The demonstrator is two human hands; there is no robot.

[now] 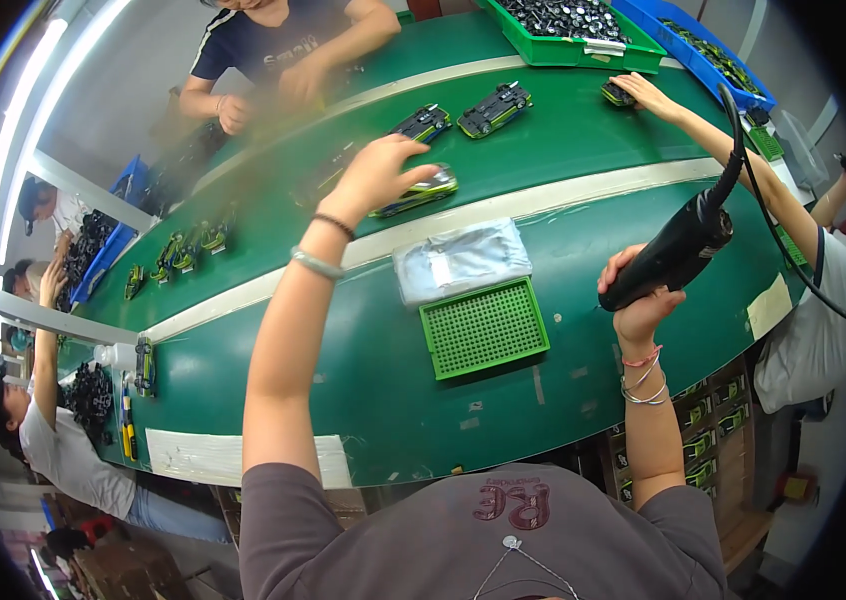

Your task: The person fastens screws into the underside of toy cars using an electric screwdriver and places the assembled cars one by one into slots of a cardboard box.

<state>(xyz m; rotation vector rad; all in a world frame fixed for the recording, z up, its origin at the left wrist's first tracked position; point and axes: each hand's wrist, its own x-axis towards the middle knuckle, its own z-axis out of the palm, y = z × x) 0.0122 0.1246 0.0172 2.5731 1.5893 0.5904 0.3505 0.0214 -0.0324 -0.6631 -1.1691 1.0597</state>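
Observation:
My left hand (380, 182) reaches over the green conveyor belt, fingers stretched and thumb apart, nothing seen in its grip. Beside its thumb is a green and black toy car (430, 192), partly covered by the hand; whether they touch I cannot tell. Just past the fingertips lies another toy car (423, 122), its black underside up. A third toy car (496, 110), also underside up, lies to its right. Closed around a black corded electric screwdriver (671, 255) is my right hand (641, 308), above the near green worktop; the tool's tip is hidden.
A green perforated tray (485, 328) and a bagged pale cloth (461, 260) lie before me. Green (573, 35) and blue (708, 50) bins of parts stand at the far right. Several co-workers surround the belt; one hand (643, 97) at right touches a car. More cars (183, 250) sit left.

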